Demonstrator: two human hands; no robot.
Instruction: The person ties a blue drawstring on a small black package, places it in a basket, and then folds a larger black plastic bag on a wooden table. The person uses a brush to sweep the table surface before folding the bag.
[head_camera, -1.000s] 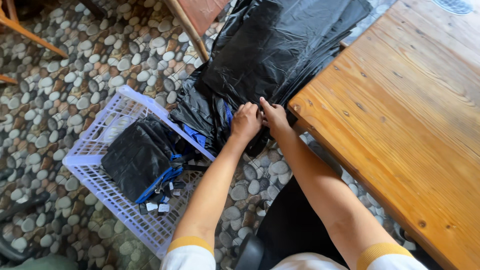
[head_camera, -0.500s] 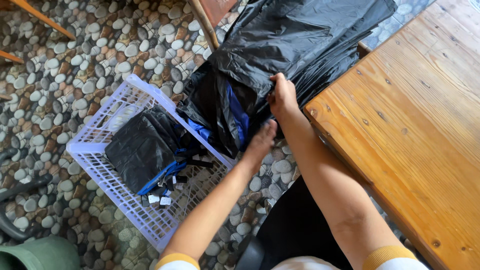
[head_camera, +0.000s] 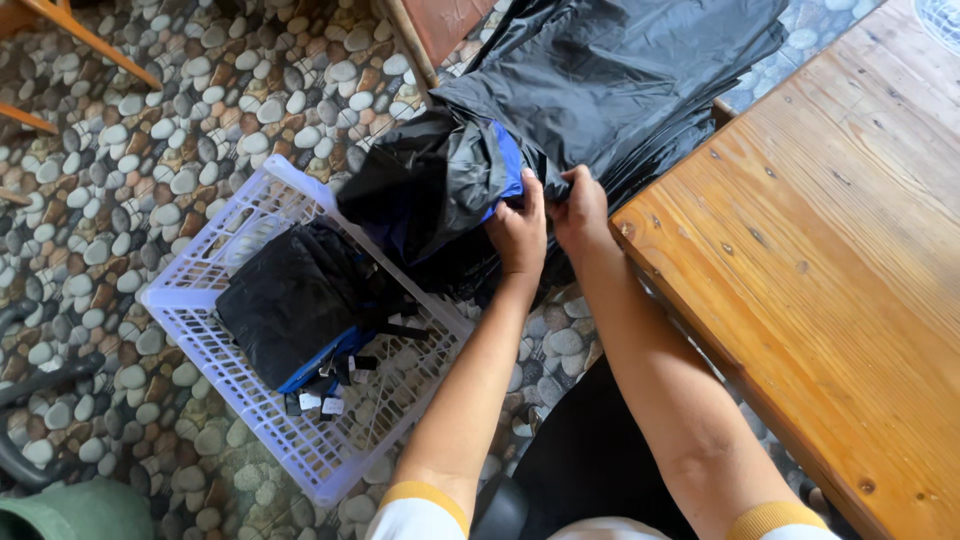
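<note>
Beside the corner of the wooden tabletop (head_camera: 820, 270), seen from the head camera, the left hand (head_camera: 520, 235) and the right hand (head_camera: 580, 205) sit side by side, each clenched on the edge of a black plastic bag (head_camera: 440, 180) with a blue item (head_camera: 508, 165) showing inside it. That bag hangs above the pebbled floor (head_camera: 180, 120), just past the rim of a white plastic crate (head_camera: 190, 310) that holds a second black-wrapped bundle (head_camera: 290, 300), and more black bags (head_camera: 620, 70) lie piled behind.
</note>
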